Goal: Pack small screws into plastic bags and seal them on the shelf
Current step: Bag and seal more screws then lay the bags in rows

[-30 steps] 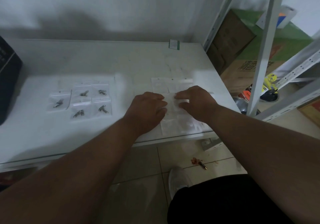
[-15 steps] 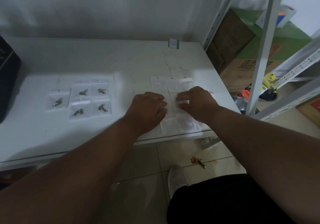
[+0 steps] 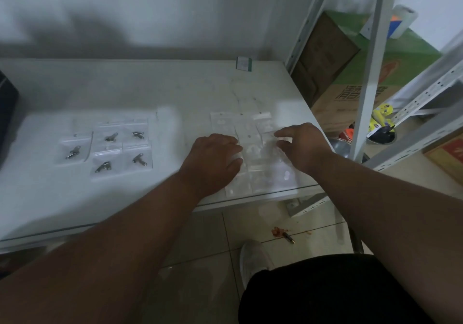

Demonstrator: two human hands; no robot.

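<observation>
White shelf (image 3: 125, 93): five screw bags (image 3: 107, 145), seemingly empty bags (image 3: 260, 153).

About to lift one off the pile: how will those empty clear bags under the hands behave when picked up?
Probably floppy and very light: the empty bags are thin, clear film lying flat on the shelf. Likely slippery too, since they overlap loosely, so pulling one may drag its neighbours. The left hand resting on the pile could steady it while the right hand peels one off.
</observation>
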